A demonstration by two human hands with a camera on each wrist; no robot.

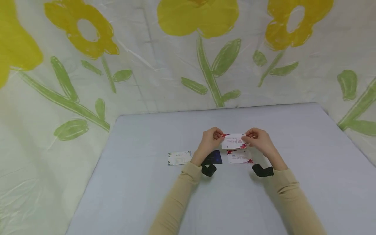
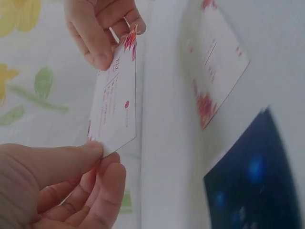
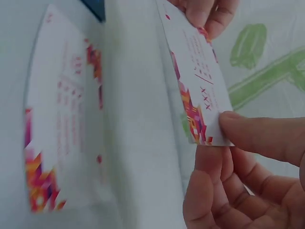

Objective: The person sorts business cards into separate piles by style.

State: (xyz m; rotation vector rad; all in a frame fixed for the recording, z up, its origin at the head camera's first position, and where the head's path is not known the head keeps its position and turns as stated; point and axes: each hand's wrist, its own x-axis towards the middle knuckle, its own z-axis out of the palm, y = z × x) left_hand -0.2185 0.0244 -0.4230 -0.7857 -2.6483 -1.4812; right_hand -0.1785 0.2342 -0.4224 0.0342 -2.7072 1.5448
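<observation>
A white business card (image 1: 232,142) with red and purple corner patterns is held up above the table by both hands. My left hand (image 1: 212,139) pinches its left end between thumb and fingers, and my right hand (image 1: 259,140) pinches the right end. In the left wrist view the card (image 2: 114,100) stands tilted, printed face showing. Below it on the table lies a similar white card (image 1: 239,157) with red corners. A dark blue card (image 1: 215,158) lies left of that one, partly hidden behind my left wrist.
Farther left, a white card with leafy corners (image 1: 179,158) lies on the pale table (image 1: 141,195). Black wrist mounts (image 1: 209,170) sit at both cuffs. Behind the table hangs a white sheet (image 1: 170,88) painted with yellow flowers.
</observation>
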